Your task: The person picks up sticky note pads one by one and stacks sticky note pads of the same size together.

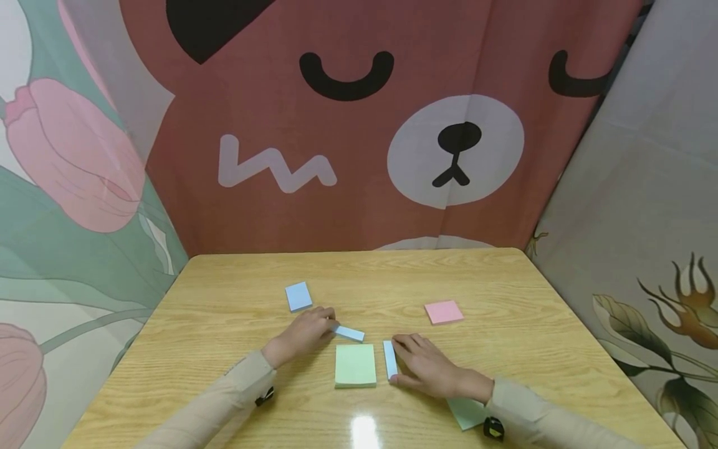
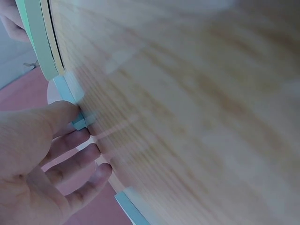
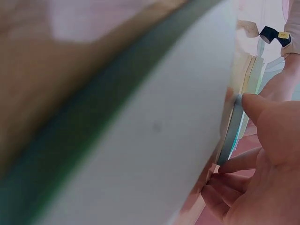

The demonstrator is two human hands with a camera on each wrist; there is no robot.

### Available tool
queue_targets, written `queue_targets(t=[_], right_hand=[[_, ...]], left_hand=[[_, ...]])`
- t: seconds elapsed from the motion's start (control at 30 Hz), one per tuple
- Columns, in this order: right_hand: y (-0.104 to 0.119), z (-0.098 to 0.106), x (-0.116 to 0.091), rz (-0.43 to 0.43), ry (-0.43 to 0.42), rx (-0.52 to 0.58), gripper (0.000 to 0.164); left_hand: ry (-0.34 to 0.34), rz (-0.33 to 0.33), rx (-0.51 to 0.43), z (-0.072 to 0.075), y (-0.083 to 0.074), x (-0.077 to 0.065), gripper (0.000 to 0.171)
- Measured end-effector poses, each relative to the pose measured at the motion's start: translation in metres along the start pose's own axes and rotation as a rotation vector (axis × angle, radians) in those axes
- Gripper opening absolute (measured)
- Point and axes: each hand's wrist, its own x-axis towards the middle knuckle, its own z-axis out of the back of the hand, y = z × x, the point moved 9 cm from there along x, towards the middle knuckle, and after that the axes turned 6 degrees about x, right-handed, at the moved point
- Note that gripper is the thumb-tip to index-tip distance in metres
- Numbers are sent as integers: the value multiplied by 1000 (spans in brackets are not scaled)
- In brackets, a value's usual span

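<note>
A square light green sticky note pad (image 1: 355, 366) lies on the table in front of me, between my hands. Beyond its far edge is a narrow light blue sticky note pad (image 1: 352, 334), slightly slanted. My left hand (image 1: 303, 333) pinches the left end of that strip, thumb on one side and index finger on the other in the left wrist view. A second narrow blue sticky note pad (image 1: 389, 360) stretches along the green pad's right side, a small gap apart. With thumb at its near end and index finger at its far end, my right hand (image 1: 429, 368) holds it.
A blue pad (image 1: 298, 296) sits behind my left hand, and a pink pad (image 1: 444, 312) at the back right. Another green pad (image 1: 467, 414) lies partly hidden under my right wrist. Patterned curtains surround the wooden table (image 1: 224, 293).
</note>
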Motion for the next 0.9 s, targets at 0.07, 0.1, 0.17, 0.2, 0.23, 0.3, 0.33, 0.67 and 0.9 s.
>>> queue_targets(t=[0.07, 0.1, 0.17, 0.2, 0.23, 0.3, 0.33, 0.67, 0.9], right_hand=[[0, 0, 0, -5, 2, 5, 72], [-1, 0, -1, -8, 4, 6, 72], [0, -1, -1, -6, 5, 10, 72], [0, -1, -1, -7, 4, 11, 72], [0, -1, -1, -6, 2, 10, 72], [1, 0, -2, -3, -2, 8, 72], [1, 0, -2, -2, -5, 6, 72], [3, 1, -2, 0, -9, -3, 72], [3, 2, -2, 0, -8, -8, 71]], left_hand=[[-11, -6, 0, 0, 0, 0, 9], [-11, -7, -1, 0, -1, 0, 9], [-4, -4, 3, -1, -1, 0, 9], [1, -4, 2, -1, -1, 0, 9], [5, -6, 4, -3, -1, 0, 9], [11, -12, 15, -3, -2, 0, 8], [8, -18, 21, -2, -2, 0, 8], [-22, -77, 49, 5, -8, 1, 11], [53, -37, 69, 2, -6, 4, 10]])
